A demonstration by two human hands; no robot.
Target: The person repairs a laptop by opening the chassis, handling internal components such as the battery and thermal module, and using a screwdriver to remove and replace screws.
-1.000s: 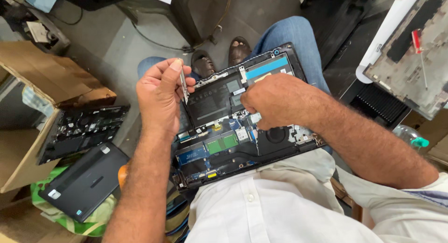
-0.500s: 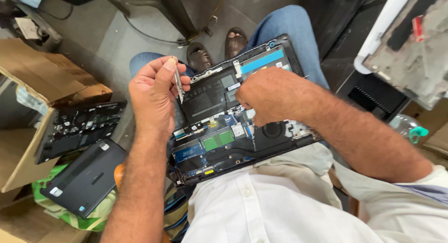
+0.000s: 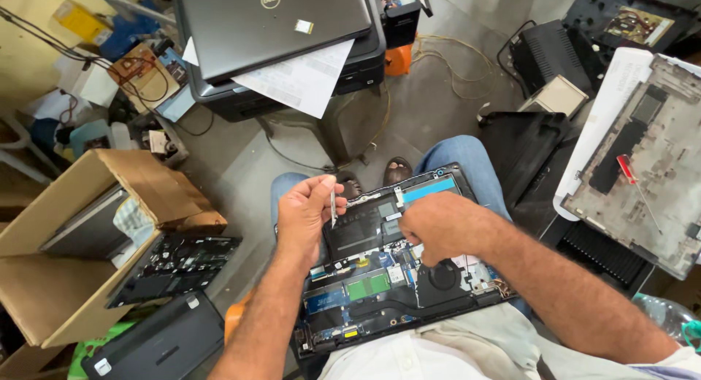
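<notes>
An opened laptop (image 3: pixel 380 307) lies on my lap with its circuit board, fan and black battery (image 3: pixel 365 230) showing. My left hand (image 3: pixel 307 212) hovers over the laptop's left edge, pinching a thin metal tool (image 3: pixel 333 207) that points down. My right hand (image 3: pixel 438 227) rests on the middle of the laptop with its fingers curled onto the parts near the battery; what lies under them is hidden.
A cardboard box (image 3: pixel 66 292) and a loose keyboard (image 3: pixel 171 267) sit on the floor at left. A black laptop base (image 3: pixel 157 343) lies below them. A grey laptop shell with a red screwdriver (image 3: pixel 629 172) is at right. A closed laptop (image 3: pixel 274 22) rests ahead.
The view has tilted up, showing more of the floor and the closed laptop ahead. Both hands stay in nearly the same places on the opened laptop.
</notes>
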